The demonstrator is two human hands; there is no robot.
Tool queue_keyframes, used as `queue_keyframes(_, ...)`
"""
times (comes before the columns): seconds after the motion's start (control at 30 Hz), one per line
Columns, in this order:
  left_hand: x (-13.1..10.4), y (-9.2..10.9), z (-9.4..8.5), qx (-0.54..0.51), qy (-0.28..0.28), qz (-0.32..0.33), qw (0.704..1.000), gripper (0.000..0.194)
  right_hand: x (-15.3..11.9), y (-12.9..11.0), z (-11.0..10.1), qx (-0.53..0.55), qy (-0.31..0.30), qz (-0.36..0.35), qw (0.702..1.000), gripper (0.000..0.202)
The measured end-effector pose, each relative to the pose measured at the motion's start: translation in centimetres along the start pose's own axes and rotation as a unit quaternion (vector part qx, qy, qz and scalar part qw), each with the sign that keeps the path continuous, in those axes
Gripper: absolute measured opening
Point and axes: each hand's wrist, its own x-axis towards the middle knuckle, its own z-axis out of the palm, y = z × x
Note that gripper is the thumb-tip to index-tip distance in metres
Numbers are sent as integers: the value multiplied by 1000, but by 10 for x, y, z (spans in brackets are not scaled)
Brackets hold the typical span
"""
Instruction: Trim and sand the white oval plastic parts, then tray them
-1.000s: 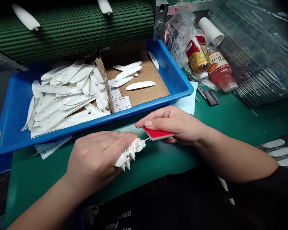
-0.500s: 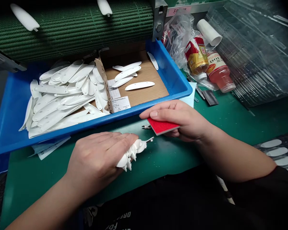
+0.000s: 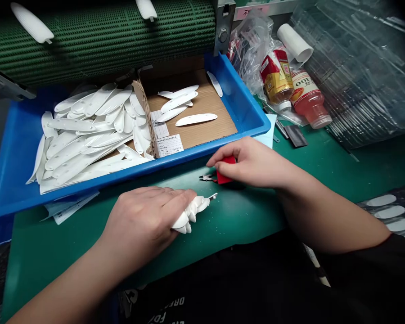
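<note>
Several white oval plastic parts (image 3: 184, 221) are bunched in my left hand (image 3: 145, 213), which is closed round them above the green table (image 3: 243, 209). Their ends stick out to the right, past my thumb. My right hand (image 3: 246, 162) grips a red pad (image 3: 225, 170) between thumb and fingers; most of the pad is hidden by the hand. Small pliers (image 3: 207, 178) lie on the table just left of the red pad, their handles partly covered. Behind both hands, a blue tray (image 3: 121, 176) holds many loose white parts (image 3: 84, 148) on its left side.
In the tray's right section, a few white parts (image 3: 196, 119) lie on cardboard. A green ribbed conveyor belt (image 3: 104, 40) overhangs the tray. Bottles (image 3: 277, 78), a white roll (image 3: 294, 43) and clear plastic trays (image 3: 357, 76) stand at the right back.
My right hand has turned and shifted the red pad, which now shows less and stands more upright near the pliers. The bunch in my left hand has turned slightly and moved a little right.
</note>
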Motion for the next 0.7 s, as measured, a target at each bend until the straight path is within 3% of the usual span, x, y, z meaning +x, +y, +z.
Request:
queue_keyframes(0.1,1,-1,0,2,-9,-12,1000,16,-2,-1,-1,47,16,-50,998,22)
queue_keyframes(0.17,1,-1,0,0,-16,-15,1000,15,-4,-2,0,89,-39,-86,992,26)
queue_keyframes(0.23,1,-3,-1,-5,-30,-21,999,15,-5,-2,-3,59,-82,-83,991,25)
queue_keyframes(0.37,-1,-5,-3,-15,-30,-53,998,16,-3,-1,-10,-41,-37,-49,997,20)
queue_keyframes(0.53,-1,-4,-4,-36,-69,-91,993,17,-4,-3,-3,77,-25,-141,987,26)
queue_keyframes(0.7,3,-2,-6,-58,-82,-152,983,21,-3,-2,-14,-58,-85,-101,990,21)
